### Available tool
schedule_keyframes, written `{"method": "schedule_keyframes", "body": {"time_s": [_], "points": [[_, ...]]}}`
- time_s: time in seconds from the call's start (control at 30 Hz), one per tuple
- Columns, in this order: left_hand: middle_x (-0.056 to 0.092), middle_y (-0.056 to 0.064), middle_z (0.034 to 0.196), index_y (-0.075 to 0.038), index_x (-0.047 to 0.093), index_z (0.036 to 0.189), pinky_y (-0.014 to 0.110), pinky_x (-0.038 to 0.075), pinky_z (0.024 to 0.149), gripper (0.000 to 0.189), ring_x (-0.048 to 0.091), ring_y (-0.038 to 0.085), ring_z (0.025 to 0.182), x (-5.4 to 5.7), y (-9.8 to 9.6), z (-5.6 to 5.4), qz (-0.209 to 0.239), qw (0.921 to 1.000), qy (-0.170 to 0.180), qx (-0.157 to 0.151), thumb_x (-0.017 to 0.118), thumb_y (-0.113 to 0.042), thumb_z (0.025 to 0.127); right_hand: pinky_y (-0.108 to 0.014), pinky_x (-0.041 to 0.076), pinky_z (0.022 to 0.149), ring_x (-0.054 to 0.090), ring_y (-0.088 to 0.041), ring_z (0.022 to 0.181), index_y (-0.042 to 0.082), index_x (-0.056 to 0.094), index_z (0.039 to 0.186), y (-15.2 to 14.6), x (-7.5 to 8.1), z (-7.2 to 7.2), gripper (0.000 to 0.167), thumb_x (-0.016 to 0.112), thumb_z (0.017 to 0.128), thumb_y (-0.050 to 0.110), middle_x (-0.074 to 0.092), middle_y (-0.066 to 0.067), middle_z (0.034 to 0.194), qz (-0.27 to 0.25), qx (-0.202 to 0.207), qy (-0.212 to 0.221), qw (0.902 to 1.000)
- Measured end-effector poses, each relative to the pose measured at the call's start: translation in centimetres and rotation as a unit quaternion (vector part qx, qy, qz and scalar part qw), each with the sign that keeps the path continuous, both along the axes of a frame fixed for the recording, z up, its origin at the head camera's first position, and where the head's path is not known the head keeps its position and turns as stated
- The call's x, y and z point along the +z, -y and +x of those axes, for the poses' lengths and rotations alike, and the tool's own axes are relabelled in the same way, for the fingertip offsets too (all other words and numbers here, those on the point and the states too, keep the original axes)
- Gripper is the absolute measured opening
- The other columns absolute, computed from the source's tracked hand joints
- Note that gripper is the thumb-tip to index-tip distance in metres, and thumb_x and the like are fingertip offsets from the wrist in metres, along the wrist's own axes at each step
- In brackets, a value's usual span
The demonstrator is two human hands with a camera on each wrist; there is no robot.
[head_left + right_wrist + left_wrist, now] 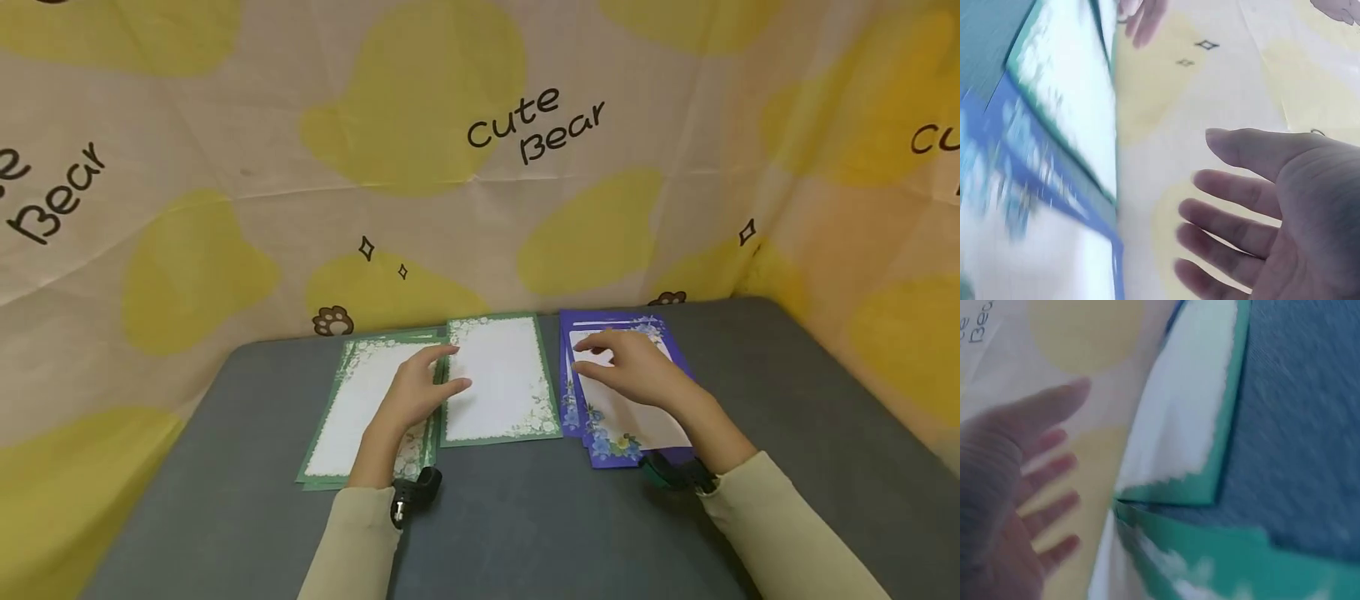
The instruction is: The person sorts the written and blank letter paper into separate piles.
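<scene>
My left hand (pixel 415 388) hovers over the gap between a stack of green-bordered sheets (pixel 360 400) on the left and a single green-bordered sheet (pixel 498 375) in the middle. Its thumb and fingers are apart, with nothing between them, as the left wrist view also shows. Above the blue-bordered sheets (pixel 606 457) on the right is my right hand (pixel 633 367), fingers loosely bent and holding nothing. White flowers decorate the green borders; blue and yellow ones decorate the blue border. The right hand hides part of the top blue sheet.
A dark grey table (pixel 517 525) carries all the sheets, which lie near its back edge. Behind it hangs a cream cloth (pixel 420 225) with yellow patches and "cute Bear" lettering. A black strap device (pixel 417 495) sits on the left wrist, another (pixel 675 473) on the right.
</scene>
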State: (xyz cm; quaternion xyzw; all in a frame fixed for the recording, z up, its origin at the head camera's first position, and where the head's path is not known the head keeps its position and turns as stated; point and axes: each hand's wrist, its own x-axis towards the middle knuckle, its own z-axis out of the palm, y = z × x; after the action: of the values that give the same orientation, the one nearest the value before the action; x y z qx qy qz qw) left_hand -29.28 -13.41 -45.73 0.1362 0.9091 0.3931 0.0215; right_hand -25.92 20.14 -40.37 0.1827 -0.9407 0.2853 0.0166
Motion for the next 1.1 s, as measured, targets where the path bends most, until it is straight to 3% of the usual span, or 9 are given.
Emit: {"method": "schedule_keyframes", "body": {"time_s": [0.13, 0.37, 0.47, 0.57, 0.73, 1.1], "points": [[0.051, 0.008, 0.155, -0.018, 0.056, 0.146, 0.057, 0.037, 0.118, 0.06, 0.039, 0.033, 0.149, -0.7, 0.4, -0.3, 0.011, 0.9996, -0.015, -0.02, 0.076, -0.031, 0.091, -0.056, 0.053, 0.097, 0.063, -0.038, 0.122, 0.006, 0.07, 0.127, 2.0, -1.0, -1.2, 0.038, 0.069, 0.096, 0.029, 0.07, -0.017, 0.128, -0.027, 0.015, -0.003, 0.9995], [0.048, 0.008, 0.156, -0.02, 0.053, 0.148, 0.058, 0.035, 0.119, 0.063, 0.037, 0.034, 0.151, -2.3, 0.4, -0.6, 0.019, 0.9992, 0.007, -0.034, 0.077, -0.032, 0.091, -0.051, 0.055, 0.091, 0.068, -0.032, 0.106, 0.005, 0.072, 0.123, 4.1, -4.7, -2.6, 0.037, 0.074, 0.093, 0.026, 0.073, -0.013, 0.12, -0.093, 0.022, -0.048, 0.9943], [0.043, 0.006, 0.16, -0.02, 0.052, 0.149, 0.057, 0.032, 0.121, 0.064, 0.032, 0.033, 0.153, -3.0, 0.6, -0.7, 0.017, 0.9992, 0.009, -0.036, 0.077, -0.033, 0.091, -0.054, 0.052, 0.1, 0.064, -0.034, 0.119, 0.007, 0.068, 0.131, 4.5, -6.4, -2.8, 0.044, 0.074, 0.093, 0.03, 0.068, -0.013, 0.132, -0.089, 0.032, -0.048, 0.9944], [0.038, 0.004, 0.164, -0.02, 0.049, 0.151, 0.058, 0.029, 0.122, 0.068, 0.028, 0.032, 0.155, -3.4, 0.6, -0.7, 0.009, 0.9992, 0.005, -0.039, 0.076, -0.035, 0.091, -0.061, 0.04, 0.113, 0.048, -0.038, 0.14, 0.009, 0.06, 0.141, 4.5, -7.6, -3.1, 0.056, 0.075, 0.092, 0.033, 0.056, -0.015, 0.148, -0.07, 0.043, -0.039, 0.9958], [0.033, 0.005, 0.166, -0.017, 0.044, 0.155, 0.058, 0.027, 0.123, 0.077, 0.026, 0.033, 0.156, -3.6, 0.6, -0.7, -0.018, 0.9986, 0.001, -0.049, 0.077, -0.039, 0.089, -0.068, 0.028, 0.117, 0.029, -0.042, 0.152, 0.006, 0.049, 0.15, 4.3, -8.4, -3.2, 0.072, 0.076, 0.09, 0.037, 0.041, -0.017, 0.16, -0.044, 0.054, -0.016, 0.9975], [0.033, -0.001, 0.166, -0.015, 0.044, 0.155, 0.056, 0.027, 0.123, 0.08, 0.024, 0.03, 0.157, -3.0, 0.4, -0.3, -0.07, 0.9969, 0.016, -0.032, 0.075, -0.048, 0.089, -0.066, 0.03, 0.117, 0.031, -0.045, 0.151, 0.006, 0.05, 0.149, 4.4, -8.3, -3.2, 0.071, 0.072, 0.093, 0.043, 0.043, -0.019, 0.158, -0.001, 0.069, 0.001, 0.9976]]}}
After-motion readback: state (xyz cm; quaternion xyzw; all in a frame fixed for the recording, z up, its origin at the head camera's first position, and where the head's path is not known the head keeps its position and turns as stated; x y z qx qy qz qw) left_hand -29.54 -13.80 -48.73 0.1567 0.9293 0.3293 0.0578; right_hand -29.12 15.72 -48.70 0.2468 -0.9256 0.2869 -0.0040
